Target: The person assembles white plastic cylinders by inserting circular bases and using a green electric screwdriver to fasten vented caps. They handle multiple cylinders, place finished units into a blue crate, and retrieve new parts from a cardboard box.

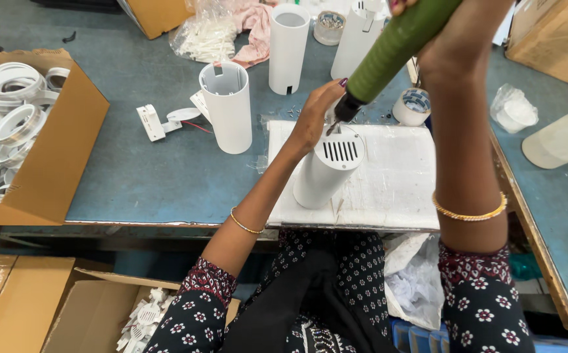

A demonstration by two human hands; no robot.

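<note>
My right hand (459,49) grips a green electric screwdriver (395,49), held slanted with its bit down on the slotted white cap (340,151) of a white cylinder housing (320,180). The cylinder stands on a white foam pad (395,183) at the table's front edge. My left hand (316,114) rests against the cap's rim, fingers pinched beside the screwdriver tip.
Three more white cylinders (228,108) (288,47) (357,39) stand behind. A cardboard box of white rings (16,124) sits left, a tape roll (412,106) and plastic bags right, a bracket with a wire (166,121) on the blue table (146,176). A box of slotted caps (141,320) sits below.
</note>
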